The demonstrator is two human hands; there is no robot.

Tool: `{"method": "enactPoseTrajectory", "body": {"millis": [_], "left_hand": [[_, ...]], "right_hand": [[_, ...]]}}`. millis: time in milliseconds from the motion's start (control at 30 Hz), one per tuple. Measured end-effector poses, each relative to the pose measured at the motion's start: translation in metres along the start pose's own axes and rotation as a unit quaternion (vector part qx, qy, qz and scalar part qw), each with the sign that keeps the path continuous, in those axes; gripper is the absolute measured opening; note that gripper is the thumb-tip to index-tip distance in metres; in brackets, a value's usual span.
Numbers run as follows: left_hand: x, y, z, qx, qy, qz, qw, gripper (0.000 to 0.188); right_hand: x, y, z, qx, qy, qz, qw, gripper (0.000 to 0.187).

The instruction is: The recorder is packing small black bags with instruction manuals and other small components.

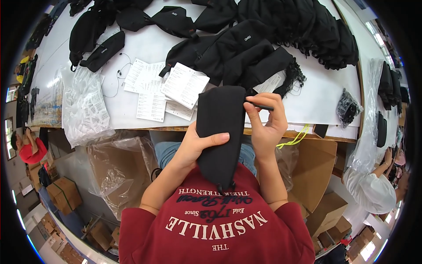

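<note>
A long black fabric pouch (222,119) is held upright in front of my chest, above my lap and just over the table's near edge. My left hand (198,143) grips its left side, with the thumb lying across the front. At the pouch's upper right edge, my right hand (268,121) pinches a thin black strip (263,107) between thumb and fingers. Whether the strip is joined to the pouch I cannot tell. Just beyond the pouch lie several printed white cards (184,86) in loose stacks.
Black bags (237,48) are heaped across the white table (118,101). A clear plastic bag of white labels (85,110) hangs over its near edge at left. Cardboard boxes (312,171) stand below, and a small bagged black bundle (348,108) lies at right. Other people work at both sides.
</note>
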State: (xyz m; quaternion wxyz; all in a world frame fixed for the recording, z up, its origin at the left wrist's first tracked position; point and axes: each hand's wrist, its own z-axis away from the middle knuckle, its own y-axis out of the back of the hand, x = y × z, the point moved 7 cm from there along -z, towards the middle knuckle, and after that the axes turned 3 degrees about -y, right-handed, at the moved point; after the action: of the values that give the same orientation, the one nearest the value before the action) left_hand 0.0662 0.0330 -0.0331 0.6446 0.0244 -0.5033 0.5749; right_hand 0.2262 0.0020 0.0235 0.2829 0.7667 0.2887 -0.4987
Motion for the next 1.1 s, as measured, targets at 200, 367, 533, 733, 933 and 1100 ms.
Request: {"method": "enactPoseTrajectory", "body": {"millis": [200,367,533,733,933,1100], "left_hand": [[0.008,0.020,-0.008,0.055,-0.020,0.197,0.979,0.035],[0.021,0.041,-0.019,0.055,-0.038,0.266,0.962,0.029],[0.025,0.046,-0.022,0.057,-0.067,0.265,0.960,0.029],[0.041,0.050,-0.017,0.105,-0.154,0.072,0.980,0.042],[0.046,0.038,-0.006,0.122,-0.165,0.053,0.977,0.047],[0.044,0.042,-0.004,0.138,-0.144,0.052,0.979,0.045]], "right_hand": [[-0.025,-0.024,0.026,-0.217,-0.049,-0.028,0.975,0.012],[-0.036,-0.033,0.038,-0.314,-0.079,-0.058,0.944,0.009],[-0.039,-0.036,0.040,-0.350,-0.092,-0.066,0.930,0.008],[-0.035,-0.026,0.029,-0.279,-0.050,0.019,0.959,0.022],[-0.027,-0.033,0.014,-0.293,0.152,0.320,0.888,0.053],[-0.035,-0.018,0.011,-0.241,0.179,0.220,0.928,0.050]]}}
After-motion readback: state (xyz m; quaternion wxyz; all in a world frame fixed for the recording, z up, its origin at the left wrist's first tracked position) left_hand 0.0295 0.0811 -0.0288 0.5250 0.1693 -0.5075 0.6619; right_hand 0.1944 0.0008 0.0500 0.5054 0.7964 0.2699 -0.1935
